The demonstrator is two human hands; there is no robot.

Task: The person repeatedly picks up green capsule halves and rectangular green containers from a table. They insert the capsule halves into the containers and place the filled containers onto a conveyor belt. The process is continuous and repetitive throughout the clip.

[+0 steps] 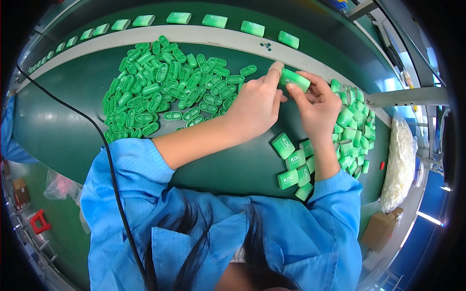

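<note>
My right hand is closed around a green oval casing, thumb on its near side and fingers behind. At the casing's left end, my left hand presses with its index finger, which wears a tan finger cot; the other fingers are curled, and any small part beneath them is hidden. To the left lies a wide heap of green oval end caps. Under and beside my right wrist are several loose green casings, with a larger pile of hollow casings further right.
Beyond a pale rail, a green belt carries a spaced row of casings. Tiny dark bits lie on the rail. A black cable hangs at left. At right are a metal bar, a plastic bag and a carton.
</note>
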